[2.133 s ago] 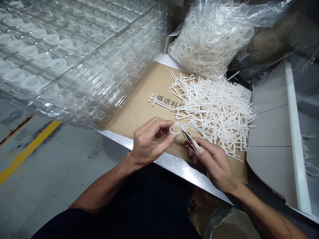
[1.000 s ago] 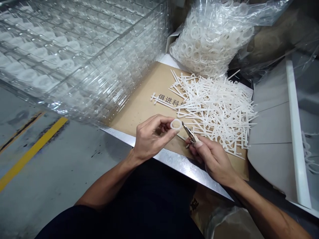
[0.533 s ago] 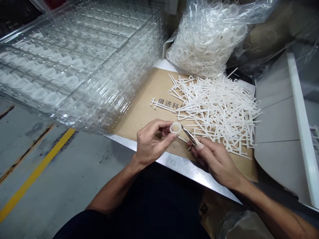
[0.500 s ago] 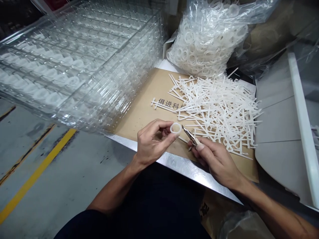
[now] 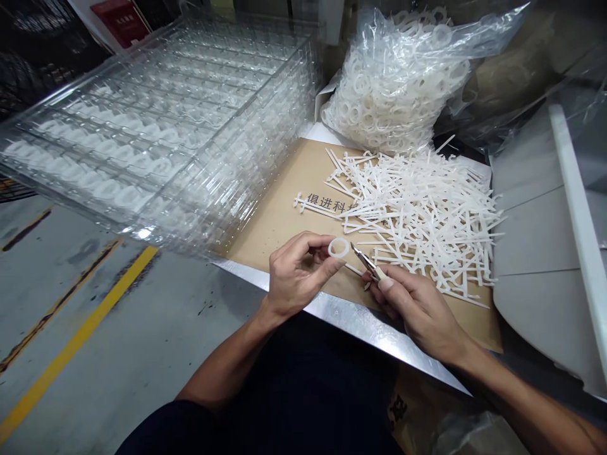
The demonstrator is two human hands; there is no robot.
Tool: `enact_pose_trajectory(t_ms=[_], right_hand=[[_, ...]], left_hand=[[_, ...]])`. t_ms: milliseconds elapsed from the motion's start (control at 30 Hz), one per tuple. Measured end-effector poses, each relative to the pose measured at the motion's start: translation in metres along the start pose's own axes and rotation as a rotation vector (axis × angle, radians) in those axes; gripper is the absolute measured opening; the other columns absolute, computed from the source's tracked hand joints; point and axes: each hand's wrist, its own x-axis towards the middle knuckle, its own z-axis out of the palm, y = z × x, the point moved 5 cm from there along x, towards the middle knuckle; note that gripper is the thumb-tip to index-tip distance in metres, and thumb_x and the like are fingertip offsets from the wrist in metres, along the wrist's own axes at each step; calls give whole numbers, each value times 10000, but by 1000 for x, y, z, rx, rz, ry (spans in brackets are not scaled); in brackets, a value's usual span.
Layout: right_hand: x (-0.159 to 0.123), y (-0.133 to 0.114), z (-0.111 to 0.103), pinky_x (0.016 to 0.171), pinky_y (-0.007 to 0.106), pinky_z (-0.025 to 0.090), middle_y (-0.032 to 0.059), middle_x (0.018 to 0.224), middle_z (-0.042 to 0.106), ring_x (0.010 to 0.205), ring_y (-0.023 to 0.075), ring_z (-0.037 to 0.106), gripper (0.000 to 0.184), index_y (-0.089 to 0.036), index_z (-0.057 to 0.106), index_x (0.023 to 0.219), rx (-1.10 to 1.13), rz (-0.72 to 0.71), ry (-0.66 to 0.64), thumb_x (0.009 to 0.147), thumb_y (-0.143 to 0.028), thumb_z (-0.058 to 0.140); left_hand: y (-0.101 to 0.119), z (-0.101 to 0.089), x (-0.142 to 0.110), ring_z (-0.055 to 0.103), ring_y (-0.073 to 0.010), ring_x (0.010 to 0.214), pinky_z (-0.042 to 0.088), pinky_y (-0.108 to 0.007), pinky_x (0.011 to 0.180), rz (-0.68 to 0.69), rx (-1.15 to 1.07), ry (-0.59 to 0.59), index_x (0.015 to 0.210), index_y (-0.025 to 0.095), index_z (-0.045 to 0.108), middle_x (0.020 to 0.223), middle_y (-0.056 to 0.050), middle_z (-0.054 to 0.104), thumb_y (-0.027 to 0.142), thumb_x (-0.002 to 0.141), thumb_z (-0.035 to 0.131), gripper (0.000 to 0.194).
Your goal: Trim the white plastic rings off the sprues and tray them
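One white plastic ring [image 5: 338, 248] sits pinched in the grip of your left hand [image 5: 298, 275], held just above a brown cardboard sheet [image 5: 284, 234] on a steel counter [image 5: 341, 308]. Your right hand [image 5: 420, 309] grips cream-handled side cutters [image 5: 367, 262], their jaws barely parted and holding nothing, with the tips just beside the ring. Hundreds of loose white plastic runners [image 5: 422, 221] lie heaped on the cardboard, and a clear plastic bag of white rings [image 5: 393, 95] sits behind them. Many more rings already fill the stacked clear plastic trays [image 5: 156, 139] on your left.
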Motion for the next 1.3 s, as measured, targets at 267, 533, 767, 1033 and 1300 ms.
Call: enact_pose_trajectory(t_ms=[267, 533, 767, 1033, 1300], right_hand=[[1, -1, 0, 537, 274, 384, -3, 784, 528, 636, 140, 468, 392, -210, 635, 983, -8, -9, 4, 1099, -538, 453], [1, -4, -1, 528, 283, 369, -5, 740, 508, 613, 146, 455, 412, -209, 629, 951, -60, -33, 10, 1098, -542, 437], [1, -7, -1, 526, 282, 367, -6, 733, 507, 607, 143, 454, 414, -212, 615, 887, -66, -50, 13, 1097, -524, 443], [1, -5, 0, 519, 277, 357, -7, 741, 509, 603, 139, 446, 398, -214, 610, 903, -61, -51, 10, 1099, -520, 448], [0, -4, 0, 528, 278, 356, -10, 752, 498, 603, 134, 430, 395, -209, 619, 946, -58, -50, 0, 1100, -525, 440]], left_hand=[[-9, -2, -2, 693, -154, 731, 562, -266, 662, -105, -84, -12, 1051, 188, 770, 857, -57, 750, 346, 927, 779, 201], [-7, -6, -3, 605, -98, 550, 483, -223, 535, -154, -99, 3, 749, 175, 710, 641, -2, 659, 364, 1000, 687, 315], [-14, -6, -7, 626, -108, 551, 508, -225, 533, -226, -162, 24, 818, 179, 757, 631, -6, 668, 440, 1000, 677, 329], [-15, -6, -8, 640, -102, 565, 517, -217, 539, -242, -240, 42, 854, 181, 774, 658, -8, 676, 407, 1001, 687, 283], [-13, -6, -5, 727, -131, 660, 602, -238, 610, -174, -376, 58, 1007, 187, 813, 824, -56, 768, 329, 942, 775, 160]])
